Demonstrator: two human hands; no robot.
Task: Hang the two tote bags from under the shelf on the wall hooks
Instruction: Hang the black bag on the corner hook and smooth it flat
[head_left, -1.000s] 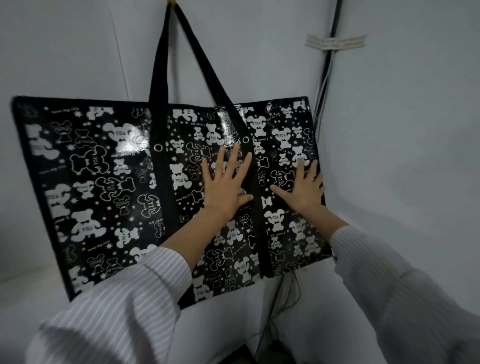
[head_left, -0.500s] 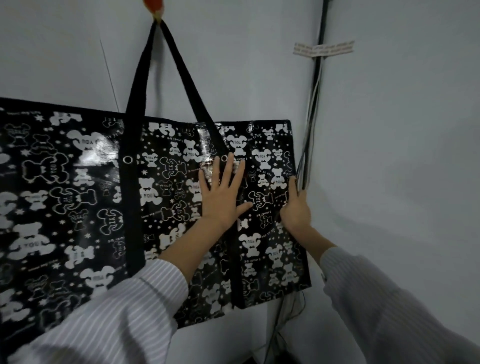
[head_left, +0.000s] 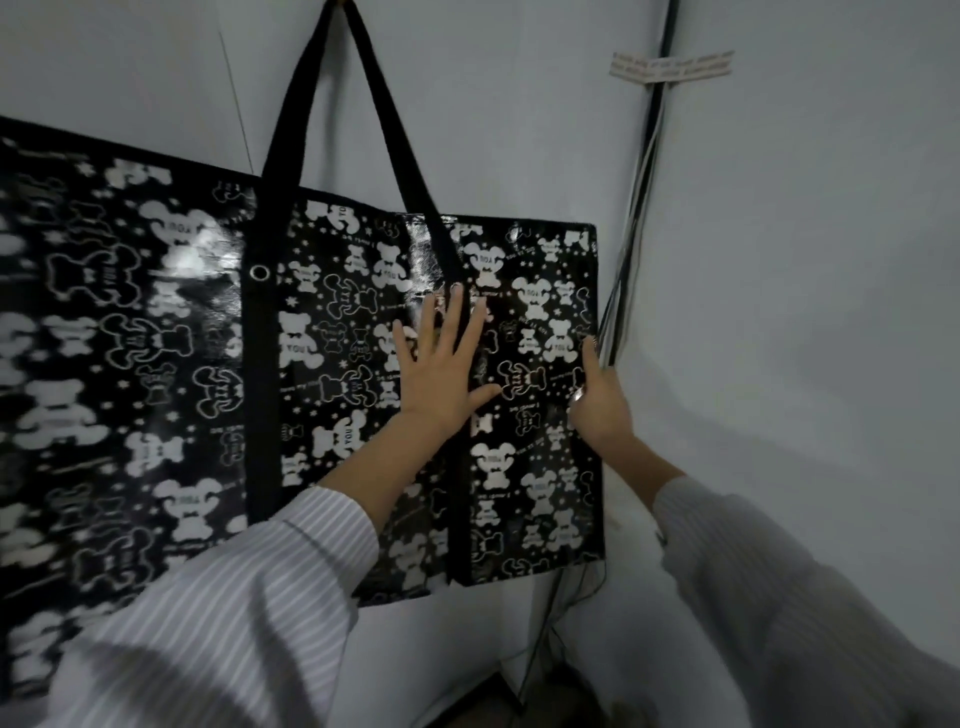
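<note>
Against the far wall (head_left: 519, 130) a black bear-printed tote bag (head_left: 337, 364) is hung by its handles (head_left: 298, 104). The left hand (head_left: 441, 379) is pressed flat on its front, fingers (head_left: 455, 322) spread. The right hand (head_left: 600, 405) is set at its right edge; whether it is pinched cannot be told.

Dim, cool grey light throughout. The glossy tote bag (head_left: 156, 364) throws white glare at centre left, and its print smears into blur toward the left edge. Wide-angle bending curves the frame's edges. Lower corners sink into soft shadow, the sleeve (head_left: 218, 623) there out of focus.
</note>
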